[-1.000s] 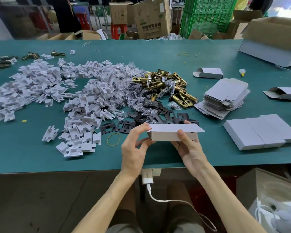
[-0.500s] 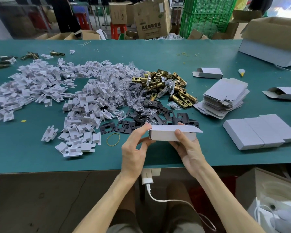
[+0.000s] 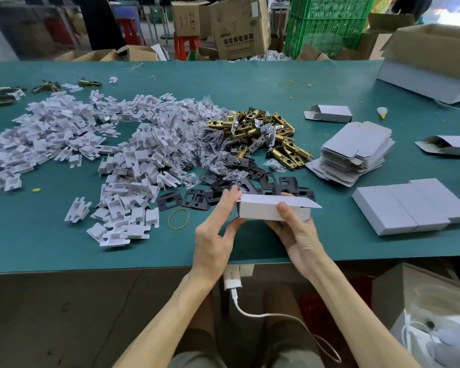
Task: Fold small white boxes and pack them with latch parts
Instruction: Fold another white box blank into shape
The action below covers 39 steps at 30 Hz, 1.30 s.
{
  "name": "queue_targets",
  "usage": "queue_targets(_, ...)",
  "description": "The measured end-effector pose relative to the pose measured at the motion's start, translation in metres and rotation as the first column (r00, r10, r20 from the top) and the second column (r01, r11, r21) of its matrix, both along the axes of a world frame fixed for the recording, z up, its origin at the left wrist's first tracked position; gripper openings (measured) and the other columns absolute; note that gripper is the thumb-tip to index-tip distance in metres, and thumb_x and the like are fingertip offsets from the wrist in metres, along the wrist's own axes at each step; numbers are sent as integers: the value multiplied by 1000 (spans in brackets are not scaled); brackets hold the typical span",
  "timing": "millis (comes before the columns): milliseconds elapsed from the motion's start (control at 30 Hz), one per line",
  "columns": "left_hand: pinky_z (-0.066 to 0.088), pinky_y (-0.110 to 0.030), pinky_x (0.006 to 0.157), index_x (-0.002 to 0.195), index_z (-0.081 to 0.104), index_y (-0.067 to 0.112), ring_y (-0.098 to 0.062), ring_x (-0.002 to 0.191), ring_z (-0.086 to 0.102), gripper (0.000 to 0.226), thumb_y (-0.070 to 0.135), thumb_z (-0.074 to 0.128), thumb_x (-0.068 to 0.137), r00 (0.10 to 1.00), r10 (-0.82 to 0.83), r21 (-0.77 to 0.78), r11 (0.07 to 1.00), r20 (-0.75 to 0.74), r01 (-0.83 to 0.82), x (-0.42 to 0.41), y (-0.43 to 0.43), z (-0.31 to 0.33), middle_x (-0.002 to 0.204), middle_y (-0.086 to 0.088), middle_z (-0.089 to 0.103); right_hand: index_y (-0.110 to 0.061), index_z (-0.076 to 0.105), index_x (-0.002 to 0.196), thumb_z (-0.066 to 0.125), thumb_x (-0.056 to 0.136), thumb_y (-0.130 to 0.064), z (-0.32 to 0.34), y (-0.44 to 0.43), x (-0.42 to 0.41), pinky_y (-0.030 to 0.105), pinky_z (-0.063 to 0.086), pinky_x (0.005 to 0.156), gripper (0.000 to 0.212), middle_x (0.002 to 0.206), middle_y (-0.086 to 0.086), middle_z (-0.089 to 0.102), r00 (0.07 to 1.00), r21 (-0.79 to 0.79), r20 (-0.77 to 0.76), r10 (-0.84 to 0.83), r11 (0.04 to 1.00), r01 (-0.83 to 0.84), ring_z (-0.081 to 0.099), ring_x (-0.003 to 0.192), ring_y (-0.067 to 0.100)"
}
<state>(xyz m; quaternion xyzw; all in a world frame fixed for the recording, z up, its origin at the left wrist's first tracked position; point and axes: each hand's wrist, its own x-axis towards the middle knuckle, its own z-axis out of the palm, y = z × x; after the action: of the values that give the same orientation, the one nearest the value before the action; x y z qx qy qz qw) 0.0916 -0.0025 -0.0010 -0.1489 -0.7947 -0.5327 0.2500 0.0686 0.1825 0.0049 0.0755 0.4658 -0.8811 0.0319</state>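
The box (image 3: 258, 212) is being held just above the near edge of the bench (image 3: 37, 243), between both hands. It is looking like thin card: light, hollow and easily crushed, so it is asking for a gentle hold on edges and corners rather than mid-panel. The left hand (image 3: 213, 235) is pinching the left end, fingers (image 3: 230, 197) on top and thumb beneath. The right hand (image 3: 299, 235) is clamping the right part, thumb on the front face. A flap (image 3: 312, 204) is sticking out unclosed at the right. Plates (image 3: 197, 197) and latches (image 3: 263, 134) are lying beyond.
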Motion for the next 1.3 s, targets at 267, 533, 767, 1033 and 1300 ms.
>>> queue_targets(267,45,-19,110,164,26,27,2,130,57,97,29,82,85,933,-109,80,993,343,86,-6,1,4,142,13,59,-22,61,127,104,45,-39,1,-2,2,32,59,90,93,111,5,76,999,69,-16,34,997,-33,72,107,19)
queue_targets(533,45,-32,116,165,21,32,-2,131,57,101,49,75,82,915,-123,80,992,384,100,-6,0,4,143,8,61,-28,64,122,103,48,-36,0,-2,3,26,58,84,84,112,3,76,999,88,-11,41,995,-40,73,106,18)
queue_targets(767,46,-33,116,165,21,32,-2,132,56,98,47,74,84,915,-125,65,992,383,109,-7,1,3,145,9,60,-26,61,125,104,46,-39,1,-3,4,26,59,83,91,111,3,77,999,106,-12,40,994,-39,73,106,19)
queue_targets(1033,41,-12,109,165,22,34,7,128,54,90,26,75,93,916,-123,12,992,382,128,-10,0,-2,140,16,58,-28,62,124,103,47,-41,-1,-3,3,27,59,86,88,113,2,76,999,141,-14,45,989,-43,72,108,19)
queue_targets(1300,37,-2,99,166,9,34,19,121,50,90,29,68,100,892,-159,2,985,424,174,-11,0,-7,132,35,49,-30,62,125,103,44,-43,-2,-5,3,30,58,92,92,115,3,75,999,157,-22,24,987,-20,71,111,20)
